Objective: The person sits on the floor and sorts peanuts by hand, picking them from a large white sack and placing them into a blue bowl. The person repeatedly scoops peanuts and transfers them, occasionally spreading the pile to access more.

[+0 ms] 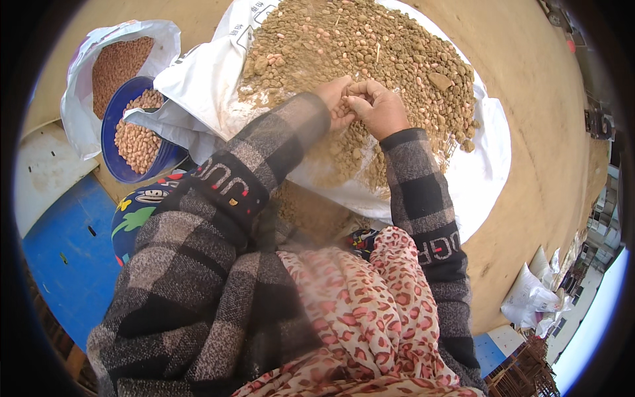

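My left hand (335, 103) is cupped palm up over the near part of a heap of brown soil clods (416, 44) mixed with pinkish peanut kernels. A few small kernels (342, 107) appear to lie in its palm. Against it is my right hand (381, 106), thumb and fingers bent in to the left palm. Whatever sits between the right fingertips is hidden. Beneath the heap spreads a white woven sack (488, 134) bearing printing.
To the left, a blue plastic bucket (110, 144) tilts with peanut kernels (138, 149) in it, partly covered by a sack flap. Behind it stands an open white sack (77, 111) of reddish kernels (121, 62). Filled sacks (531, 297) rest far right on the bare ground (536, 124).
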Tool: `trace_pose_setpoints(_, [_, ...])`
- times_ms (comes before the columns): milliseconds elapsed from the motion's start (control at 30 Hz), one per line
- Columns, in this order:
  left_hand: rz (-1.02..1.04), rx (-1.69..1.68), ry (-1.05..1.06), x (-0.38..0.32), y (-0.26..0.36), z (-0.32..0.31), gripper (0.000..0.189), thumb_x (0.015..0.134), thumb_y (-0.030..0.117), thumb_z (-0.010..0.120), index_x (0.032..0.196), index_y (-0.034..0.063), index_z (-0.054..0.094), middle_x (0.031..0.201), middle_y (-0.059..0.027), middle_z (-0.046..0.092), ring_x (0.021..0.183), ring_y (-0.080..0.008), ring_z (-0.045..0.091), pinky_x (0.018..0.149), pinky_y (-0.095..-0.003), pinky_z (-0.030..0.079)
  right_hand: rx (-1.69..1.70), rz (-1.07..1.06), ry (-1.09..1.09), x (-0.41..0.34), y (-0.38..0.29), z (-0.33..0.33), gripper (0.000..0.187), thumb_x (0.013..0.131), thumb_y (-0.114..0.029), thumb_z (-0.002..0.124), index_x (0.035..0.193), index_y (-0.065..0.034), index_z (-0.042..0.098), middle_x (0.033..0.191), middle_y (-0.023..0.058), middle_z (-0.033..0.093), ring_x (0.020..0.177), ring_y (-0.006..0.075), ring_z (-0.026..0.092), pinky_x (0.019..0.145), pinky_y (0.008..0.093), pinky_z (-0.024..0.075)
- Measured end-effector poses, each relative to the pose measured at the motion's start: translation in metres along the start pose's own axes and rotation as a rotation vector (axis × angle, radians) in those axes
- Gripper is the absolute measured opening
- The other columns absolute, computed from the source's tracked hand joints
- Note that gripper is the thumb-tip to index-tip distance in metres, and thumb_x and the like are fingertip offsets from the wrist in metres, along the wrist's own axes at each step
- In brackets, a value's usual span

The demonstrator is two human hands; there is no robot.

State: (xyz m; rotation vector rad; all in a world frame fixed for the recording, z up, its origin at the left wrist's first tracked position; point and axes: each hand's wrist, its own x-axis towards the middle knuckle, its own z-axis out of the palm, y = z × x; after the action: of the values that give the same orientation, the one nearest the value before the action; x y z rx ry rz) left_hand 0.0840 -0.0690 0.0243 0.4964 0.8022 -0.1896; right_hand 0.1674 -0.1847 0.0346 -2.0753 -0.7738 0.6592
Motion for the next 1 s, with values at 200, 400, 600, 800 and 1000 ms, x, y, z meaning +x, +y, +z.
trace_pose_setpoints(200, [0.054, -0.07, 0.045, 0.002, 0.016, -0.024, 0.03, 0.094, 0.029, 0.043, 0.078, 0.0053, 0.05, 0.062, 0.0, 0.052, 0.045, -0.0046, 0.048, 0.031, -0.0133, 0.039, -0.56, -0.114, 0.074, 0.037, -0.011, -0.013, 0.022, 0.084, -0.013, 0.055, 0.104, -0.0099, 0.062, 0.092, 0.0115, 0.063, 0.076, 0.0189, 0.061, 0.069, 0.0311, 0.0498])
trace_pose_setpoints(400, [0.076, -0.003, 0.108, 0.004, 0.019, -0.036, 0.028, 0.094, 0.029, 0.042, 0.081, 0.006, 0.05, 0.062, 0.0014, 0.049, 0.045, -0.0031, 0.042, 0.031, -0.0136, 0.032, -0.923, -0.105, -0.087, 0.053, -0.007, 0.002, 0.018, 0.085, -0.01, 0.046, 0.094, -0.0097, 0.062, 0.098, 0.016, 0.06, 0.092, 0.0295, 0.059, 0.079, 0.0383, 0.0465])
trace_pose_setpoints(600, [0.089, 0.048, 0.09, 0.001, 0.02, -0.031, 0.027, 0.094, 0.028, 0.041, 0.081, 0.0057, 0.049, 0.062, 0.0016, 0.047, 0.046, -0.003, 0.041, 0.032, -0.0139, 0.032, -0.773, -0.082, -0.145, 0.053, 0.009, -0.003, 0.013, 0.079, -0.006, 0.051, 0.089, -0.0082, 0.061, 0.088, 0.0165, 0.062, 0.088, 0.0309, 0.059, 0.077, 0.0401, 0.0455])
trace_pose_setpoints(800, [0.107, 0.084, 0.107, -0.004, 0.02, -0.029, 0.026, 0.094, 0.027, 0.04, 0.082, 0.005, 0.049, 0.062, 0.0014, 0.047, 0.046, -0.0027, 0.04, 0.032, -0.0143, 0.033, -0.616, 0.015, -0.043, 0.049, 0.006, -0.01, 0.02, 0.076, -0.006, 0.056, 0.094, -0.0101, 0.062, 0.083, 0.0148, 0.062, 0.081, 0.0298, 0.06, 0.074, 0.0375, 0.0475])
trace_pose_setpoints(1000, [0.102, 0.084, 0.121, -0.004, 0.021, -0.027, 0.026, 0.094, 0.025, 0.04, 0.081, 0.005, 0.05, 0.062, 0.0012, 0.047, 0.046, -0.0027, 0.04, 0.032, -0.0142, 0.033, -0.564, -0.085, -0.024, 0.046, -0.003, -0.005, 0.022, 0.076, -0.012, 0.06, 0.098, -0.0139, 0.062, 0.079, 0.0111, 0.062, 0.075, 0.0252, 0.06, 0.071, 0.0354, 0.0483])
